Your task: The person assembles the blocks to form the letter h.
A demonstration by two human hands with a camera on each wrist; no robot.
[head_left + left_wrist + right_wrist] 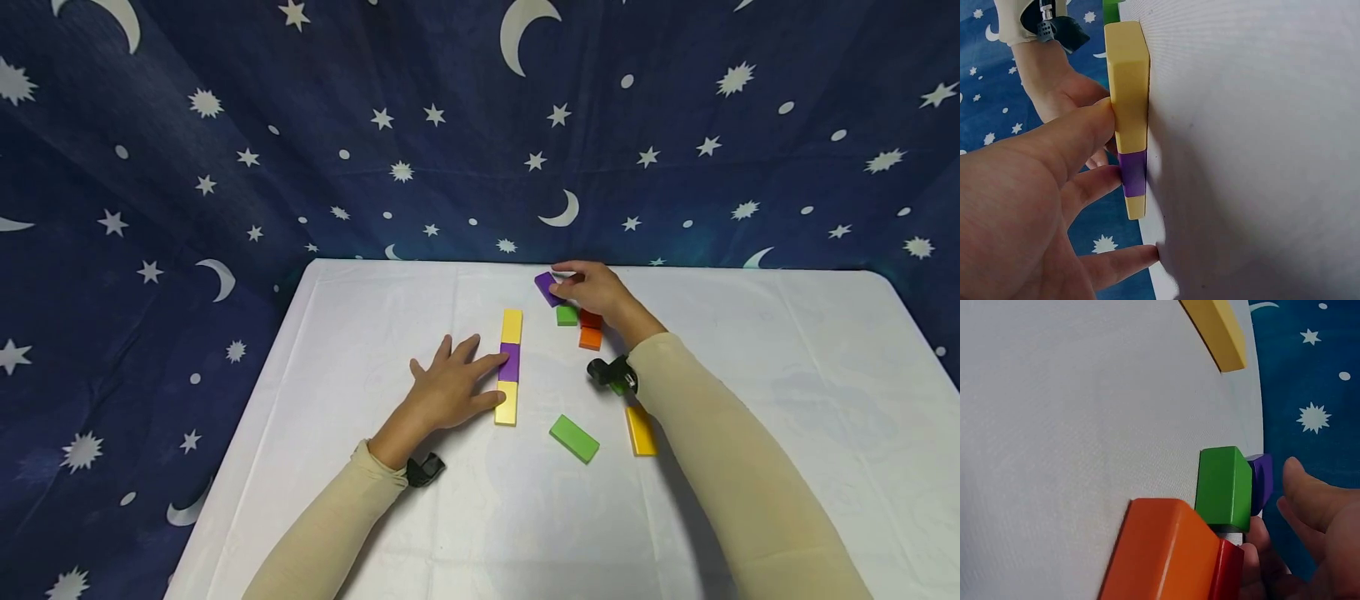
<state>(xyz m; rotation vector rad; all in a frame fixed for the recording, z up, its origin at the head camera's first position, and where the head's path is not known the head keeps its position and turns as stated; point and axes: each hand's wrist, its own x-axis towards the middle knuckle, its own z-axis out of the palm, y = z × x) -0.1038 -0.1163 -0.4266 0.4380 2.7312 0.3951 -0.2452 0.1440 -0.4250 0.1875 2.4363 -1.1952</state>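
A straight row lies on the white table, made of a yellow block (pixel 512 325), a purple block (pixel 512 367) and another yellow block (pixel 507 411). My left hand (pixel 446 390) is spread beside it; thumb and index fingertip touch the row's left side at the near yellow and purple blocks. At the far side, my right hand (pixel 597 293) reaches over a loose purple block (pixel 545 286), thumb tip right at its edge. In the right wrist view a gap shows between thumb and this block. Close by lie a green block (pixel 1216 487), an orange block (pixel 1147 550) and a red block (pixel 1229 572).
Nearer on the table (pixel 480 517) are a long green block (pixel 574 439) and a deep yellow block (pixel 641 432) beside the right sleeve. Another green piece (pixel 618 387) is mostly hidden under the right wrist camera. A starry blue cloth (pixel 450 200) hangs behind the table.
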